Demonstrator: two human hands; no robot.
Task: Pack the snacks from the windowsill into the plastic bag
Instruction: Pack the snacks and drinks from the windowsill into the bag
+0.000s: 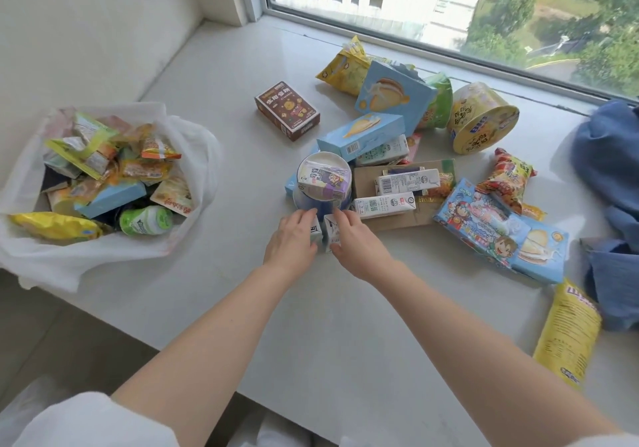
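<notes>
Head view: both hands reaching at windowsill (221, 76) middle.
Left hand (292, 239): fingers curling round small white carton (316, 235).
Right hand (356, 242): pinching second white carton (331, 234).
White plastic bag (193, 142): sitting at left edge.

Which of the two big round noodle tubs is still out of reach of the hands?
The yellow tub, lying on its side by the window. The blue tub stands just beyond the left hand and right hand, with a purple carton on top.

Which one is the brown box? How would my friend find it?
Start at the white plastic bag on the windowsill's left, then look right toward the snack pile. The brown box lies alone between them, touching nothing; it is the only dark brown pack.
</notes>
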